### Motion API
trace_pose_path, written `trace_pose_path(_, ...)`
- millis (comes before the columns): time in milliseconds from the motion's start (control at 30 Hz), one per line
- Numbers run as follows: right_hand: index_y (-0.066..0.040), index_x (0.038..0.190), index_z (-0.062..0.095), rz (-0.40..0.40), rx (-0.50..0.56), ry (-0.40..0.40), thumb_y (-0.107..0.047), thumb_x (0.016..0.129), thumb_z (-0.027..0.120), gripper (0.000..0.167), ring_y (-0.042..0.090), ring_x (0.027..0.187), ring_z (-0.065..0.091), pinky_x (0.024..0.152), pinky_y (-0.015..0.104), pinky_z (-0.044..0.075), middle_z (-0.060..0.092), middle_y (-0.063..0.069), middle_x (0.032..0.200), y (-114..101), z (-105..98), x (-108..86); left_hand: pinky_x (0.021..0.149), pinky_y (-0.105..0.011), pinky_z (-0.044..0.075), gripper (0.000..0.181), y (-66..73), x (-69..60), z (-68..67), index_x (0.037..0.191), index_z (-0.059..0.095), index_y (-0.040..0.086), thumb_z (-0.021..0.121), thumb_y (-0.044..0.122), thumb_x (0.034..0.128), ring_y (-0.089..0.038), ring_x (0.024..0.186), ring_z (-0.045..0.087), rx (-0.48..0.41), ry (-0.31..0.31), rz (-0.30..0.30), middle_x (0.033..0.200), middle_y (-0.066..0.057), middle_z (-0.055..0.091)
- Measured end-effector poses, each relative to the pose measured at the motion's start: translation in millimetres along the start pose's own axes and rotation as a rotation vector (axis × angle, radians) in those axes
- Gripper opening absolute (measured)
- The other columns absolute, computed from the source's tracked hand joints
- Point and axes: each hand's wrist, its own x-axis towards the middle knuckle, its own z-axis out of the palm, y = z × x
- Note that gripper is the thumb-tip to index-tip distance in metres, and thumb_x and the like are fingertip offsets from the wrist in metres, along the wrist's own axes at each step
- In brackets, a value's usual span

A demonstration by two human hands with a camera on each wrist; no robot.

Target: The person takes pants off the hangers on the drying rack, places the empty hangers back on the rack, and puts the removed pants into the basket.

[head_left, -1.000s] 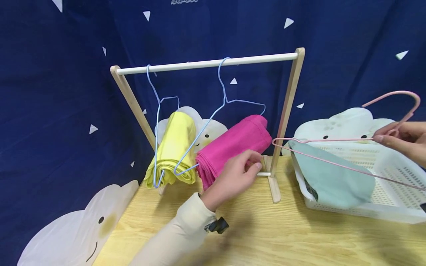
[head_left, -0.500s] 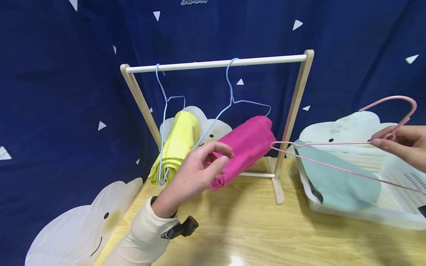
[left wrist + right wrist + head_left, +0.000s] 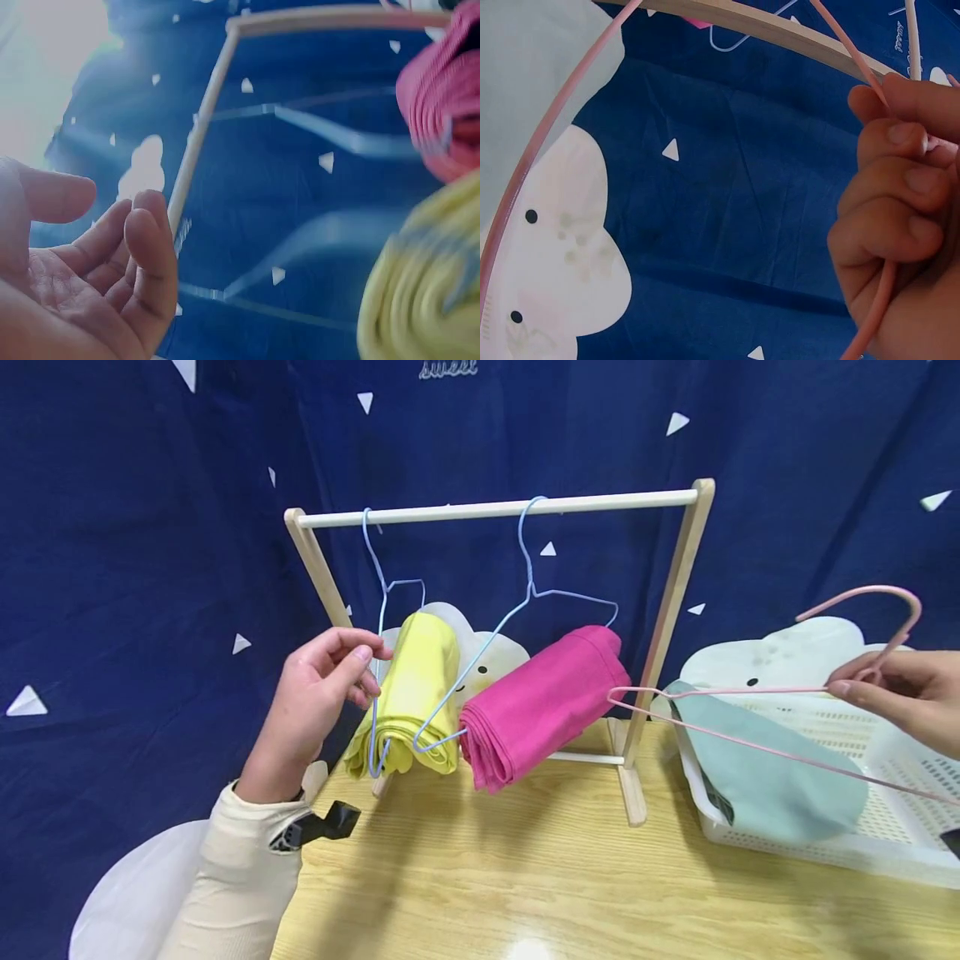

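The left hand (image 3: 315, 693) is in front of the left blue hanger (image 3: 381, 610), beside the yellow cloth (image 3: 416, 672); its fingers are loosely bent with nothing between them, as the left wrist view also shows of the hand (image 3: 112, 277). At the right, the right hand (image 3: 900, 693) pinches a pink hanger (image 3: 735, 739) near its hook; in the right wrist view the fingers of this hand (image 3: 900, 195) curl round the pink wire (image 3: 877, 307). A pink-red cloth (image 3: 547, 702) hangs rolled on the other blue hanger (image 3: 480, 652). Light green cloth (image 3: 780, 777) lies behind the pink hanger.
Both blue hangers hang from the white rail (image 3: 465, 511) of a wooden rack (image 3: 667, 610) on the wooden table (image 3: 465, 877). A white basket (image 3: 832, 856) at the right holds the green cloth. Behind is a dark blue curtain (image 3: 187, 568) with white shapes.
The left hand has moved left, from in front of the pink-red cloth to beside the yellow one. The right hand still holds the pink hanger. The view has shifted slightly.
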Motion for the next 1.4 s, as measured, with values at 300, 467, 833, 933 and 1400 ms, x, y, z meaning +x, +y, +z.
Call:
trace_pose_path(300, -0.037, 0.072, 0.064, -0.005, -0.114, -0.018, 0.015, 0.083, 0.064, 0.053, 0.0, 0.045, 0.03, 0.039, 0.024, 0.019, 0.055, -0.036, 0.068, -3, 1, 2.0, 0.062, -0.015, 0.049, 0.025, -32.8, 32.9, -22.2, 0.116, 0.061, 0.002, 0.053, 0.02, 0.1015, -0.004, 0.079, 0.056, 0.195, 0.314, -0.15, 0.094, 0.016, 0.06)
trace_pose_path(467, -0.024, 0.06, 0.059, 0.014, -0.199, -0.052, 0.01, 0.082, 0.068, 0.041, -0.002, 0.048, 0.031, 0.043, 0.021, 0.02, 0.056, -0.04, 0.072, -11, 5, 5.2, 0.059, -0.015, 0.047, 0.019, -54.9, 49.9, -30.2, 0.114, 0.059, 0.007, 0.056, 0.017, 0.0978, -0.002, 0.072, 0.055, 0.163, 0.476, -0.21, 0.097, 0.014, 0.055)
trace_pose_path(833, -0.013, 0.076, 0.069, 0.041, -0.364, -0.146, -0.006, 0.089, 0.071, 0.014, -0.003, 0.055, 0.033, 0.047, 0.021, 0.025, 0.052, -0.035, 0.071, -21, 10, 7.2, 0.083, -0.022, 0.042, 0.045, -80.6, 72.6, -32.6, 0.138, 0.049, 0.009, 0.056, 0.025, 0.0963, -0.014, 0.103, 0.056, 0.356, 0.422, -0.332, 0.142, -0.006, 0.056)
trace_pose_path(933, -0.006, 0.085, 0.07, 0.045, -0.408, -0.196, -0.006, 0.09, 0.069, 0.005, -0.002, 0.055, 0.034, 0.047, 0.022, 0.025, 0.049, -0.025, 0.065, -23, 10, 6.9, 0.093, -0.03, 0.045, 0.047, -85.2, 78.6, -32.8, 0.139, 0.048, 0.007, 0.054, 0.025, 0.0963, -0.024, 0.114, 0.058, 0.379, 0.39, -0.34, 0.142, -0.009, 0.056)
trace_pose_path(1400, -0.008, 0.088, 0.069, -0.009, -0.406, -0.239, 0.0, 0.09, 0.066, 0.009, -0.005, 0.058, 0.036, 0.049, 0.018, 0.027, 0.048, -0.021, 0.064, -22, 14, 8.7, 0.079, -0.03, 0.041, 0.035, -103.1, 94.5, -39.6, 0.119, 0.066, 0.001, 0.055, 0.027, 0.0984, -0.028, 0.096, 0.05, 0.428, 0.314, -0.318, 0.112, -0.019, 0.065)
